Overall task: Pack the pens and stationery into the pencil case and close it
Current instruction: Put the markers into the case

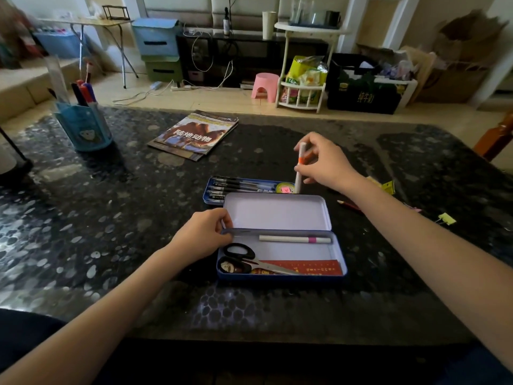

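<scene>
Packing is midway: my right grip [323, 162] pinches an orange-banded pen [300, 168] upright, my left grip [205, 234] steadies the pencil case [281, 277]; next, lay it beside the pink-banded pen [295, 240].

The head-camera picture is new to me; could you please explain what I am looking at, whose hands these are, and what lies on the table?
No robot here: a person wears a wide-angle camera on the head, looking down at their own bare hands. On the dark table an open pencil case holds a white pen with a pink band, scissors and a red card. The left hand holds the case's left end at the hinge. The right hand pinches a white pen with an orange band, upright above a blue tray of black pens. A magazine and a blue pen holder sit farther back.
</scene>
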Demonstrator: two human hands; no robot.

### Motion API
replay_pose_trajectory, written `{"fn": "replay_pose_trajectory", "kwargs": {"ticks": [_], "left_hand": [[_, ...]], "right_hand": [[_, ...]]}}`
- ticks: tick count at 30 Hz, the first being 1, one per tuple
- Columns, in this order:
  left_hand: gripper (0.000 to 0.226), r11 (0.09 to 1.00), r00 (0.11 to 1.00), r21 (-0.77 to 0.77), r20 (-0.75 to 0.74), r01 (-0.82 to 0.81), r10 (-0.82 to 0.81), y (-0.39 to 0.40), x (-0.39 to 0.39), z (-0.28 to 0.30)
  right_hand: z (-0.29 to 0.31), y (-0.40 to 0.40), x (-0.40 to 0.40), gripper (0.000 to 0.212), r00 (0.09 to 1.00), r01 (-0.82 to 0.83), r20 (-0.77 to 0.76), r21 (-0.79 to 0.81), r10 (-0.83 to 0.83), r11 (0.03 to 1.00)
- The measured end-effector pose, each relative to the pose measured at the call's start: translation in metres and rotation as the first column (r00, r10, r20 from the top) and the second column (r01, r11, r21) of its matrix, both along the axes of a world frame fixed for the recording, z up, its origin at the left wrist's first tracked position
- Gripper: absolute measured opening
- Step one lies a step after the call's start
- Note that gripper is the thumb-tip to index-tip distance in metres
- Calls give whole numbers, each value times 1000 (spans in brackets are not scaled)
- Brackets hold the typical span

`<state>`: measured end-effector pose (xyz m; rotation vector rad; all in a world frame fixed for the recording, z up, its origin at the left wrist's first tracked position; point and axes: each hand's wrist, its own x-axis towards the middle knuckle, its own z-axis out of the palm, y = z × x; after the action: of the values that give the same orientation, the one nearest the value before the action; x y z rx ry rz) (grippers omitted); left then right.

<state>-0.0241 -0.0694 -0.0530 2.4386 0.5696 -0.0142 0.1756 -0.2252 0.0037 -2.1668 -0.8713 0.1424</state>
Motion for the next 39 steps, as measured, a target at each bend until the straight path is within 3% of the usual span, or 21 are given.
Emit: {"fn": "replay_pose_trajectory", "kwargs": {"ticks": [2,6,8,13,19,35,39], "left_hand": [[24,1000,1000,-1,-2,-3,3,1,0,0],[23,1000,1000,-9,3,-7,7,1,1,-2],[22,1000,1000,-18,8,-14,14,1,1,-4],[21,999,999,-39,32,-29,30,2,1,-6],[21,998,999,-47,39,-34,36,3,0,-9],[18,999,1000,-42,7,-28,28,3,4,-6],[18,999,1000,-41,16,-25,26,3,2,-6]], "right_hand": [[7,-15,-12,16,996,-16,-90,76,23,997],[7,-50,-42,13,927,-47,-363,151,99,987],[-7,-66,-57,12,887,-92,-443,106,130,990],[-45,-83,-77,12,983,-130,-155,-184,101,974],[-54,-76,-86,8,952,-130,213,-373,221,919],[-59,-64,-74,7,959,-120,199,-360,202,925],[-46,-65,-33,7,949,76,315,-238,3,968]]}}
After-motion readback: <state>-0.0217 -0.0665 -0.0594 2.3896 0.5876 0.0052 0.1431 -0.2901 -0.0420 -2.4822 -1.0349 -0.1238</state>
